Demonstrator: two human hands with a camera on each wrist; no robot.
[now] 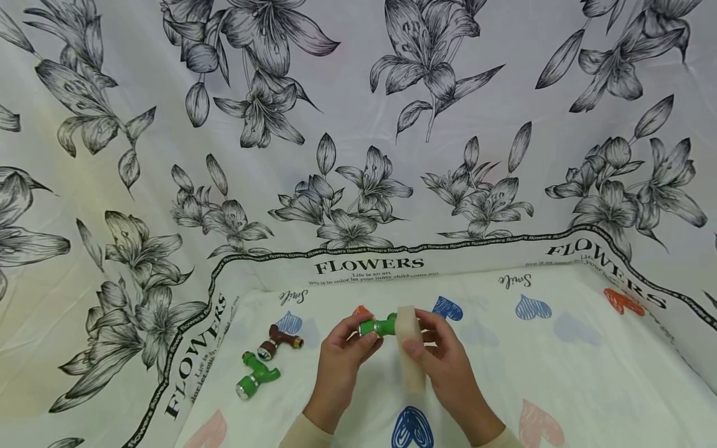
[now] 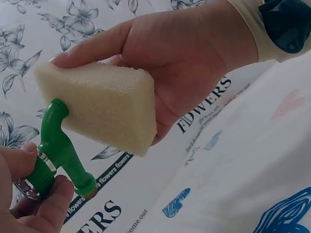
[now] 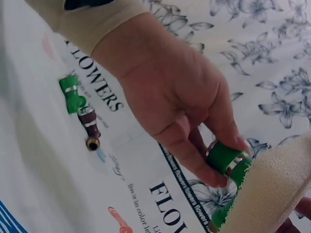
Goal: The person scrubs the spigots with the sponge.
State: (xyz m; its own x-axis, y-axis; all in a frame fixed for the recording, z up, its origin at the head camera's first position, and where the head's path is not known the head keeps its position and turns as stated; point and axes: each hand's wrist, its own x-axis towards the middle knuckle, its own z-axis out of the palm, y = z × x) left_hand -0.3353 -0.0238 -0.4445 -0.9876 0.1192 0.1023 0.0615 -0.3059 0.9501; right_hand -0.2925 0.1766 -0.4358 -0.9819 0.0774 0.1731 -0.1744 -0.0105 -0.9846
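My left hand (image 1: 343, 348) pinches a green plastic tap (image 1: 383, 326) by its ribbed, silver-banded knob. In my right hand (image 1: 448, 358) is a cream sponge block (image 1: 409, 342), gripped between thumb and fingers. The left wrist view shows the tap's curved spout (image 2: 56, 109) touching or nearly touching the sponge's broad face (image 2: 107, 104). Part of the tap (image 3: 231, 162) is hidden behind the sponge (image 3: 272, 189) in the right wrist view. Both hands are raised above the cloth.
Left of the hands, a second green tap (image 1: 256, 376) and a brown tap (image 1: 278, 342) lie close together on the white heart-printed cloth (image 1: 476, 386). Flower-printed fabric (image 1: 347, 124) rises at the back and sides.
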